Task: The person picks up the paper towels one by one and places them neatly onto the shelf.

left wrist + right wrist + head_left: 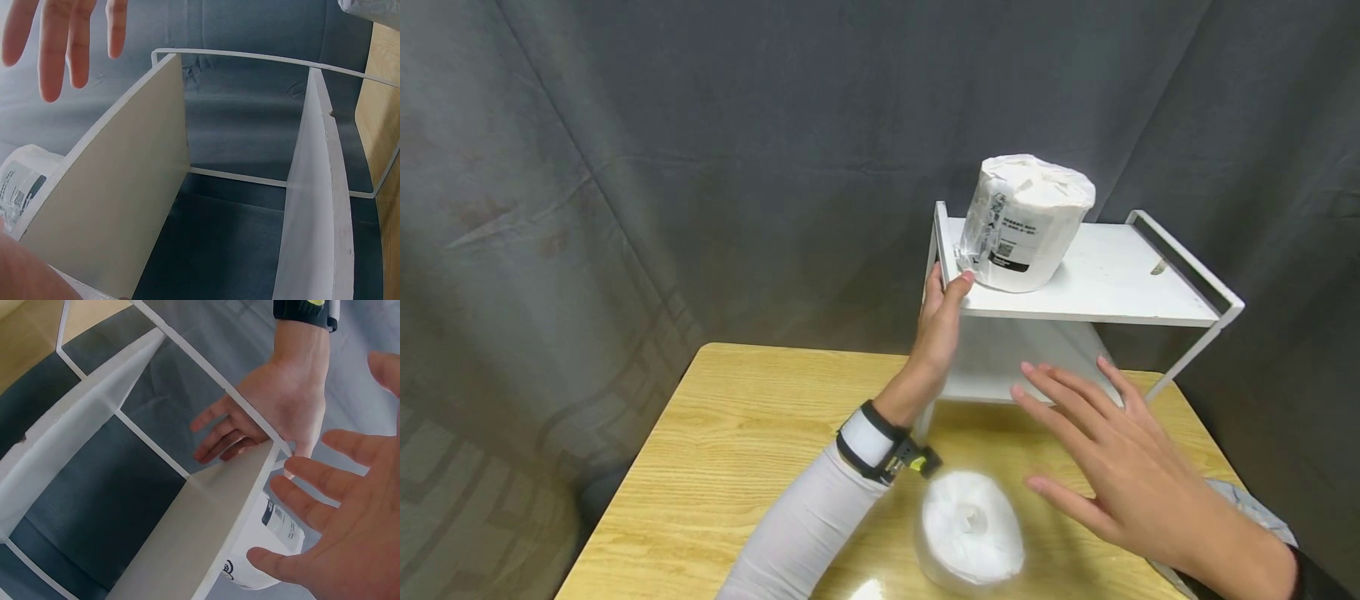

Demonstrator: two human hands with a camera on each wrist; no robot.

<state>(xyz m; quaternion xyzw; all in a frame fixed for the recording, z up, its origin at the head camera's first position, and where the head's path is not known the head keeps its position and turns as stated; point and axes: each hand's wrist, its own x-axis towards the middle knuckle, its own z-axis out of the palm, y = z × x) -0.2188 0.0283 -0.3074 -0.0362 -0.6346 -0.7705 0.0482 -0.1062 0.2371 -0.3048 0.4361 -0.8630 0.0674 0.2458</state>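
**Hands at the white shelf rack, one wrapped roll above, one below**

Hands first, from the left: the left hand point(938, 325), in a white sleeve with a black-and-white wrist band point(872, 442), grips the left end of the white shelf rack point(1120, 283). Its thumb lies over the top board's edge and its fingers curl underneath, as the right wrist view shows point(275, 419). Just right of that thumb, a wrapped paper roll point(1026, 221) stands upright on the left part of the top board, its clear wrapper bearing a printed label. The thumb tip is close to the roll's base; whether they touch cannot be told.

Further right, the right hand point(1112, 454) hovers with its fingers spread wide and straight, holding nothing, in front of the rack's lower board and above the counter point(737, 433). Below and left of this hand, a second wrapped roll point(972, 527) stands on the wooden counter, near the left forearm and apart from both hands. The rack stands at the counter's far edge, in front of a dark curtain point(700, 167).
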